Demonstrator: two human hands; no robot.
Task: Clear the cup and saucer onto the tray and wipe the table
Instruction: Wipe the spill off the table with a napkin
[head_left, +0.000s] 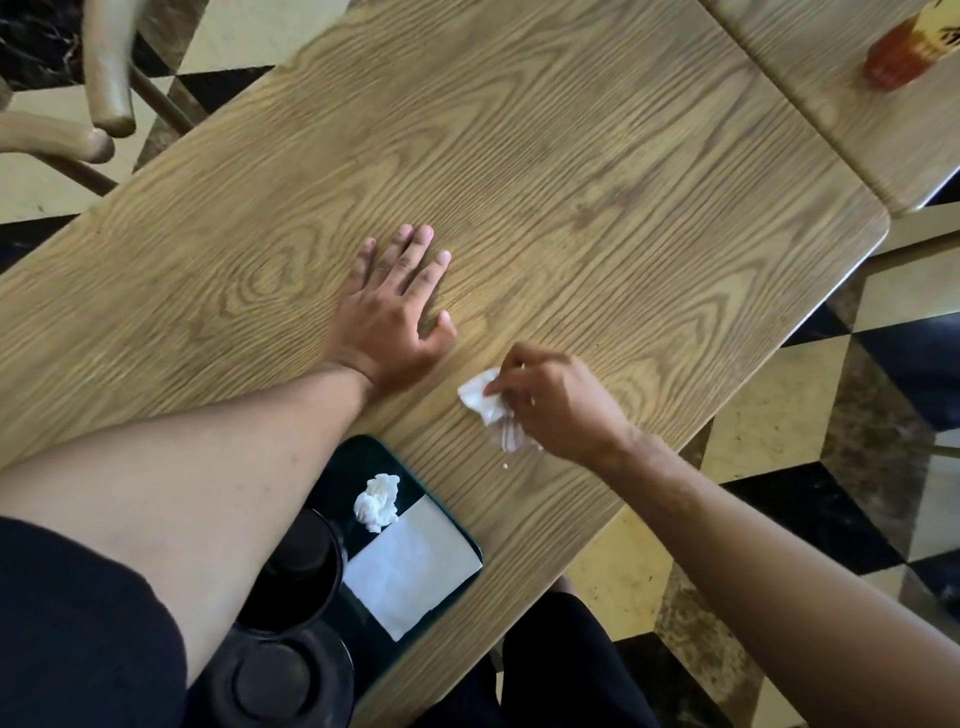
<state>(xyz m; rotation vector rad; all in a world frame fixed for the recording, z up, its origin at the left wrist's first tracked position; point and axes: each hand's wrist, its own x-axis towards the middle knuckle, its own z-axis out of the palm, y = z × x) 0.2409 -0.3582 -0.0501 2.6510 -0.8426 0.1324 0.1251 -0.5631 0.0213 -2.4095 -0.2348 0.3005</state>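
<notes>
Already the black cup (306, 566) and its saucer (291, 680) sit on the dark tray (470, 545) at the near edge of the wood-grain table (571, 182), partly hidden under my left forearm, so I judge the clearing done. A crumpled white tissue (376, 501) and a flat white napkin (410, 566) lie on the tray too. My left hand (395, 312) rests flat on the tabletop, fingers straight and slightly spread, holding nothing. My right hand (556, 400) pinches a scrunched white tissue wad (485, 397) against the wood, just beyond the tray. A few small white specks lie near it. Wiping is under way; I judge most of the tabletop is left to cover.
</notes>
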